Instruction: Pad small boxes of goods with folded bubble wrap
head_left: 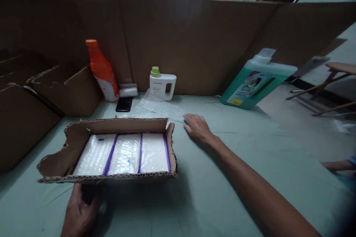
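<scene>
An open cardboard box (144,126) with ragged cut edges stands in front of me. Three packs in clear plastic with purple edges lie side by side inside it, the middle one a white pack (124,153). My left hand (80,207) is at the box's near left edge, its fingertips hidden beneath the rim, and appears to grip it. Past the box's right end, my right hand (197,126) pinches the corner of a clear sheet of bubble wrap (164,109). The sheet lies flat on the green-covered table, partly hidden behind the box.
Behind the box are an orange bottle (102,70), a clear plastic roll (128,91), a black phone (124,104) and a white jug (161,86). A large teal bottle (250,85) stands right. Cardboard walls (194,44) enclose the back; cardboard boxes (63,89) stand left.
</scene>
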Available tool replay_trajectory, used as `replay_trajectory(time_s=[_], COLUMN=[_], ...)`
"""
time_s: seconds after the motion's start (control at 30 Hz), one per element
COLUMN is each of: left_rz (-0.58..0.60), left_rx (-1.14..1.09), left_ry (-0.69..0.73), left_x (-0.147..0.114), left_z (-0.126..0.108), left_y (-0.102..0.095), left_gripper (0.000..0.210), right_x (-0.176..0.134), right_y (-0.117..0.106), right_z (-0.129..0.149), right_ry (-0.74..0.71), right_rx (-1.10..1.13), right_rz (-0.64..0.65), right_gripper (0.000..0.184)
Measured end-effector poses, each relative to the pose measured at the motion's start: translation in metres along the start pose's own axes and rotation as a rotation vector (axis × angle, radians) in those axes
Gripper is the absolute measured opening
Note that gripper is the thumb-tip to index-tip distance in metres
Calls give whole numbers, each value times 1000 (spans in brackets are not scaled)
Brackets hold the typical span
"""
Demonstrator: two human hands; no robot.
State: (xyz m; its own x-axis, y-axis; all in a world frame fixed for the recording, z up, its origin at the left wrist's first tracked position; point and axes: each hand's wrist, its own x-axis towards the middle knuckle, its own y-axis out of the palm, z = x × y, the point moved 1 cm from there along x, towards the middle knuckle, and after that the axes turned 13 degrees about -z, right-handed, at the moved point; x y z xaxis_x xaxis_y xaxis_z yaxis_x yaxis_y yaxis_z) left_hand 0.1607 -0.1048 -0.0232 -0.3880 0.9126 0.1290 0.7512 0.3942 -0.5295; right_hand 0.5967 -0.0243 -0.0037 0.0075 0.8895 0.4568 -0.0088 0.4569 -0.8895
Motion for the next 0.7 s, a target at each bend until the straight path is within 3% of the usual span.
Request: replay_trajectory(time_s=[0.1,0.2,0.37,0.43,0.5,0.57,0.7], left_rz=[1,1,15,19,26,51,75], left_rx=[-60,-71,-92,-128,-143,-140,-126], left_ry=[35,50,76,75,60,39,24], left_x=[0,1,1,2,4,8,15], left_z=[-2,0,0,-2,-2,2,13], left_y=[2,2,3,3,3,2,-2], left_gripper=[56,59,63,62,61,61,63], right_x=[31,25,-71,-114,-144,-156,-128], right_y=[8,-6,-62,-83,-94,-95,-80], right_z=[14,0,-63,-72,-54,-9,101], right_ry=[-48,-67,-35,18,58,58,15], right_rx=[-19,-58,-140,-141,4,279,825], right_rz=[-30,-54,-94,-128,-106,1,202], right_gripper=[24,27,22,30,50,67,96])
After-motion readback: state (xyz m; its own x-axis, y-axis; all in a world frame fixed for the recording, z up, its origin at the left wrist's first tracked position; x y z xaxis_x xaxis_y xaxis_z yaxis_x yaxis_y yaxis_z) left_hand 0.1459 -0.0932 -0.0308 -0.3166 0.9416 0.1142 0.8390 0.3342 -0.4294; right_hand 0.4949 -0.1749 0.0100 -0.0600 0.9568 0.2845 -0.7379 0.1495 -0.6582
